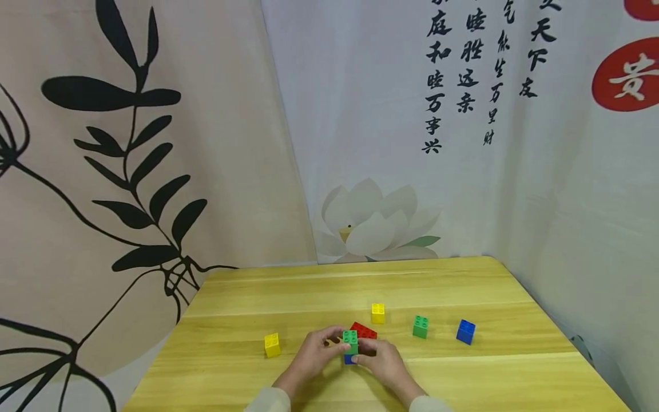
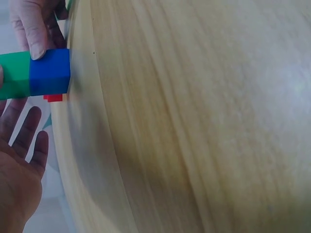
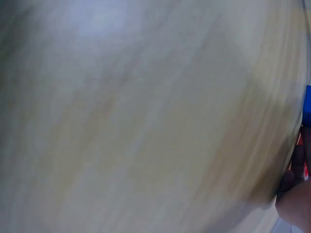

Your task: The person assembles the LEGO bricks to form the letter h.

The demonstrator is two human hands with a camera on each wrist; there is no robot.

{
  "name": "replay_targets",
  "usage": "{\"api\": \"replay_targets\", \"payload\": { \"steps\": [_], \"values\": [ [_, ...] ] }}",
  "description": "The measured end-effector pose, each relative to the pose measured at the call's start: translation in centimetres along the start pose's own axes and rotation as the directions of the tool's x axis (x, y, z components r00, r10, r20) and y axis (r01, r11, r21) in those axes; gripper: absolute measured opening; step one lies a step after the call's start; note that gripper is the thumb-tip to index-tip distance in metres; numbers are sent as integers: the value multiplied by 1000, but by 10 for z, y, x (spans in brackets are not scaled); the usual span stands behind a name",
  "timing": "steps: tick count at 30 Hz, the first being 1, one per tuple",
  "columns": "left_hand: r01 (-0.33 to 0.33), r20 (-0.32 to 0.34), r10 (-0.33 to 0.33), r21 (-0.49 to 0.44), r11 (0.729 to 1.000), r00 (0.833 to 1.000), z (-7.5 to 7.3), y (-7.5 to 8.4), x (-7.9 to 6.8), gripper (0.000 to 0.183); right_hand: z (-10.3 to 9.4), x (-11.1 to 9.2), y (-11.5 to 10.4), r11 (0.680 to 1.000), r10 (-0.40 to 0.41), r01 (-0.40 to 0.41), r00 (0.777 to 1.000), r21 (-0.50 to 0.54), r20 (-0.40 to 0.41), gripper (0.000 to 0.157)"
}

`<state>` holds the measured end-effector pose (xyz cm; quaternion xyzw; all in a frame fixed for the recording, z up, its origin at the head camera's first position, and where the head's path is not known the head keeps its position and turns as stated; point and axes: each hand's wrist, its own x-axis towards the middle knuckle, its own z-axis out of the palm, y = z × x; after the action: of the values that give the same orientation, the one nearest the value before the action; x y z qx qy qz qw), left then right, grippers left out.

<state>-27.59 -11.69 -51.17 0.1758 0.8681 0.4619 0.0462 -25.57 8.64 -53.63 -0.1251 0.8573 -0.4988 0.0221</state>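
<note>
Blue held block (image 2: 50, 74): sliver in head view, broadside in left wrist.

Green toy building block (image 1: 350, 339): four studs visible on top, upright, held at lower centre of the head view. Directly beneath it, touching: a smooth-sided blue building block (image 1: 349, 360), partly hidden there. Left wrist view, left edge: side faces roughly aligned.

Head view: black brush-script Chinese on white cloth (image 1: 370, 114), in columns. Left column (image 1: 435, 79): 庭和睦万事兴. Second column (image 1: 471, 50): 睦胜远亲. Third column (image 1: 499, 68): 气能生万里财. Right column (image 1: 543, 30): 天下友 (column tops cut by upper edge). Red oval (image 1: 602, 74): white 贵. Upper red oval (image 1: 643, 8), cut off: unreadable.
</note>
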Motion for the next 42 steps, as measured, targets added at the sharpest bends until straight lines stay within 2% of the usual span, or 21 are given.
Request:
{"api": "replay_targets", "payload": {
  "steps": [11,17,22,35,42],
  "values": [
    [-9,16,9,11,1000,1000,-3,1,2,37,-1,1,-1,1000,11,-11,1000,-28,12,49],
    [-10,5,10,31,999,1000,-12,1,1,38,-2,-1,-3,1000,-4,4,1000,-12,21,48],
    [-6,-6,6,61,998,1000,-21,-1,3,38,-5,-3,-4,1000,16,-16,1000,2,20,47],
    [54,-25,-52,99,994,998,-42,-8,4,39,-15,-3,-4,999,43,-43,999,-15,1,44],
    [90,-19,-89,108,990,996,-51,-9,4,44,-22,-2,-3,996,89,-89,996,-24,-12,45]
  ]
}}
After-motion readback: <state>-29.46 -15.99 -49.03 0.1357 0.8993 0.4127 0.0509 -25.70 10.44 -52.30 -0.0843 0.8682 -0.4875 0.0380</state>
